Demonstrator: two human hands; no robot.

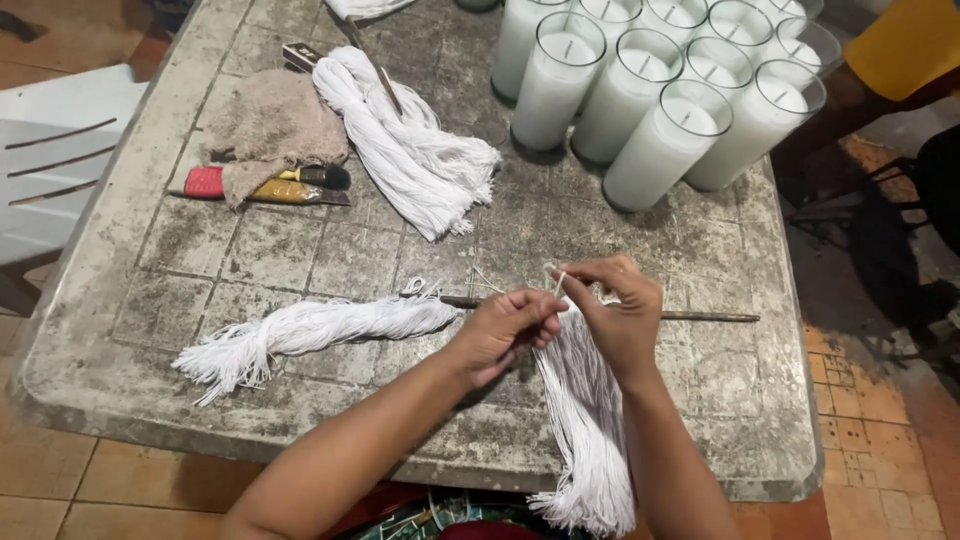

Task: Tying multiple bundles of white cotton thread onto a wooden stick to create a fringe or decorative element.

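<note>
Starting at the left, we see a white plastic chair beside the grey, worn surface. On it lie a beige rag draped over a red-and-yellow handled tool, then one bundle of white wick strings further back and a second bundle lying flat near the front edge.

Moving toward the middle, our left hand has its fingers pinched narrow on a single white strand, and our right hand meets it, fingers closed on the same strand just above. Both work over a third bundle that hangs off the front edge, and a thin dark rod lies across the surface under the hands.

To do this well, we judge it best to keep the pinch close to the strand's tip, draw only one strand free, and let the rest of the bundle lie undisturbed so nothing tangles.

At the far right, glass candles filled with white wax stand clustered, well apart from the hands.
</note>
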